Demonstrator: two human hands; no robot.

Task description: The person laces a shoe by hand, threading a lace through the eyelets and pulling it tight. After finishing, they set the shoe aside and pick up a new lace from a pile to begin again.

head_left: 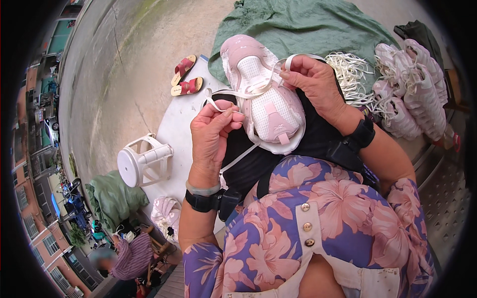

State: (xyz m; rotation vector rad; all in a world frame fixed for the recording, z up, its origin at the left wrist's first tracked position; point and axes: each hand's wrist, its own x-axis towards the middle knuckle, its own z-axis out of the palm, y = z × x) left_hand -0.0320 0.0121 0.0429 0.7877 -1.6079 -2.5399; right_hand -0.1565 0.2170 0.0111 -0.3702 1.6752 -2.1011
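Left hand (211, 131) is pinching the white lace (233, 94) while the right hand (310, 82) is gripping the other end over the pink shoe (263, 94); I'd be keeping both ends even and flat.

No packages, labels or screens show; any signs on the distant buildings are too small to tell.

There is just one view, from a camera worn on the person's head. It looks straight down, very close to the two hands and lap. Its round wide picture bends the street at the edges.
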